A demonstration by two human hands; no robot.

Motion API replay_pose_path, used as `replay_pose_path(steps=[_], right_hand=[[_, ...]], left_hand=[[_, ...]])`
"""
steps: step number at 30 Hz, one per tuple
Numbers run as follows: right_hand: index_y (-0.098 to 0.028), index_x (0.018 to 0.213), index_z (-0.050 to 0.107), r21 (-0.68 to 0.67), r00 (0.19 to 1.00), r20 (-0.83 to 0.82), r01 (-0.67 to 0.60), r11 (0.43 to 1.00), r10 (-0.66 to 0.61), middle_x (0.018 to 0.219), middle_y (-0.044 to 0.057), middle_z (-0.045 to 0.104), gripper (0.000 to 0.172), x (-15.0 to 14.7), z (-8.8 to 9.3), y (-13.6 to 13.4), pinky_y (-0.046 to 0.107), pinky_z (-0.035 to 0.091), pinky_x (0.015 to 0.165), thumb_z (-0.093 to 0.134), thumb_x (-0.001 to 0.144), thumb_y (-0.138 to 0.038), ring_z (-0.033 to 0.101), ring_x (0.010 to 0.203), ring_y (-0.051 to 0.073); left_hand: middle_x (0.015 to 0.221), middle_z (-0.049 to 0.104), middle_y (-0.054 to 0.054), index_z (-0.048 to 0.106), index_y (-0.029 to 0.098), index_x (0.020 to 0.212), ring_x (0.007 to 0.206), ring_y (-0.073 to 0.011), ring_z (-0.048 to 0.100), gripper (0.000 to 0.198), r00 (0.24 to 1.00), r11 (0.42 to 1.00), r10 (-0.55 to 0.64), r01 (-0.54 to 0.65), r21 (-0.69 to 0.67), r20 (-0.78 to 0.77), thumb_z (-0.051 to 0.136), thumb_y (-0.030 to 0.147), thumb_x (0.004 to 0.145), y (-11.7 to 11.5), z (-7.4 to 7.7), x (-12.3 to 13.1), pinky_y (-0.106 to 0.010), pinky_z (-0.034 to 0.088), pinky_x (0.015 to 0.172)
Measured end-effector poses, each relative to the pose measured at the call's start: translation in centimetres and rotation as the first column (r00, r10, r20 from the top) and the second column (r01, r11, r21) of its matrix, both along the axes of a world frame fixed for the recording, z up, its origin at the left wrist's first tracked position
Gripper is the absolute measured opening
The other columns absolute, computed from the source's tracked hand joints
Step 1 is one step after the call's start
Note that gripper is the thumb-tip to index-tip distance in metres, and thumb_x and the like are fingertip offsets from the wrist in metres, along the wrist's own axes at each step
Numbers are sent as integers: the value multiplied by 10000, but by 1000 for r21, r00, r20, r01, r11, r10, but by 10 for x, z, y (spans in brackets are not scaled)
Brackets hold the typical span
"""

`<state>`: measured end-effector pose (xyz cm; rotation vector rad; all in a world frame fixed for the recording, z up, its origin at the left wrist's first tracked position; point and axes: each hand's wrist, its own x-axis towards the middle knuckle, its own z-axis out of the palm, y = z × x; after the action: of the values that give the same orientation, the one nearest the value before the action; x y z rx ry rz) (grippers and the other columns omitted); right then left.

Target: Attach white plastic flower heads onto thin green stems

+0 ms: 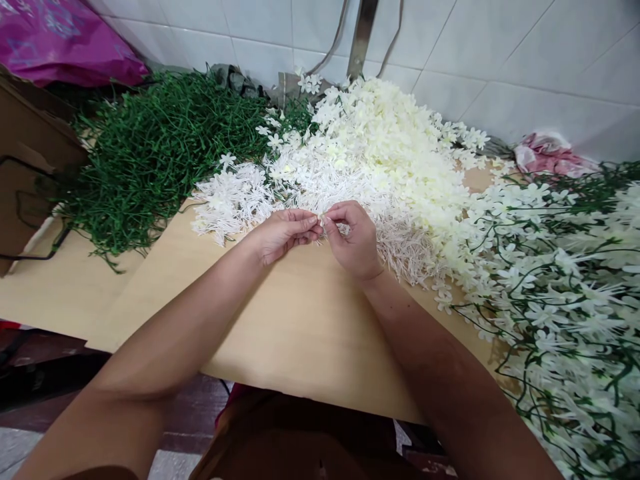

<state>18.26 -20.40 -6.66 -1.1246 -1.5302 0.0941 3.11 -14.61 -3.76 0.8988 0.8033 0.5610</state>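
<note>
My left hand and my right hand meet over the front edge of a flower heap, fingertips pinched together. Between them is a small whitish piece, apparently an artificial flower part; the fingers cover most of it. Just beyond my hands lie thin white stamens in a loose pile. Pale yellow-white artificial blossoms are heaped behind and to the right of them. Green plastic stems form a large tangled mound at the left.
Stemmed white artificial flowers cover the right side. A cardboard box stands at the left, below a purple bag. Brown board covers the tabletop. Behind is a tiled wall, with a pink-and-white cloth near it.
</note>
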Motion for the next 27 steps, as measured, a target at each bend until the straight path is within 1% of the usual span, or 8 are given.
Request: replay_pose_path(steps=[4, 7, 12, 19, 20, 22, 25, 27], right_hand=[[-207, 791, 547, -36, 999, -16, -30, 999, 29, 817, 36, 604, 75, 0, 1, 0, 307, 540, 705, 554, 863, -184, 589, 788, 150], [-206, 803, 558, -42, 1000, 7, -21, 999, 21, 836, 43, 609, 62, -1, 1, -1, 314, 545, 717, 561, 861, -187, 594, 814, 156], [-203, 816, 568, -1, 997, 76, -4, 1000, 4, 878, 67, 601, 47, -2, 2, -2, 367, 538, 786, 561, 862, -195, 602, 895, 190], [-202, 816, 544, 56, 988, 148, 25, 998, -33, 882, 76, 587, 58, -4, 1, -3, 385, 516, 813, 535, 847, -154, 585, 891, 199], [-201, 813, 544, 42, 988, 152, 25, 999, -32, 884, 76, 587, 57, -4, 1, -3, 384, 520, 814, 537, 843, -153, 586, 895, 198], [-201, 810, 545, -38, 993, 116, -4, 999, 8, 908, 74, 586, 45, -3, 1, -3, 372, 534, 803, 539, 841, -168, 590, 911, 191], [-199, 806, 549, -213, 985, -67, -167, 963, 157, 941, 65, 588, 34, -2, 1, -3, 319, 556, 706, 548, 838, -211, 603, 882, 169], [-194, 798, 562, -280, 958, -190, -261, 924, 213, 936, 58, 591, 54, -1, 1, -3, 296, 552, 654, 581, 818, -240, 607, 842, 158]], left_hand=[[650, 700, -15, 644, 123, 694, 583, -84, 618, 412, 1000, 1000, -10, 10, 13, 19, 915, 363, 496, 1, -1, 0, -199, 453, 600], [625, 686, -4, 616, 127, 676, 561, -77, 602, 428, 999, 999, -23, 22, 24, 25, 915, 373, 492, 2, -2, 0, -192, 446, 583], [606, 676, -1, 596, 135, 685, 545, -72, 589, 425, 999, 1000, -21, 20, 15, 26, 912, 355, 506, 4, -4, -1, -185, 453, 586], [593, 658, 3, 620, 121, 658, 526, -59, 558, 456, 997, 996, -73, 72, 51, 12, 922, 406, 470, 5, -4, -2, -178, 438, 573], [589, 655, 2, 621, 121, 659, 522, -57, 551, 457, 996, 995, -88, 87, 58, 8, 921, 410, 472, 6, -4, -3, -175, 431, 567], [579, 643, 2, 625, 120, 665, 512, -52, 529, 446, 989, 987, -145, 144, 77, 2, 914, 412, 491, 7, -3, -4, -174, 412, 554], [577, 619, 12, 633, 125, 665, 523, -54, 513, 434, 972, 967, -234, 233, 101, -1, 906, 421, 502, 8, -2, -6, -179, 396, 548], [565, 596, 16, 629, 131, 659, 522, -56, 499, 447, 972, 964, -235, 234, 123, -3, 900, 445, 491, 7, -2, -5, -177, 366, 525]])
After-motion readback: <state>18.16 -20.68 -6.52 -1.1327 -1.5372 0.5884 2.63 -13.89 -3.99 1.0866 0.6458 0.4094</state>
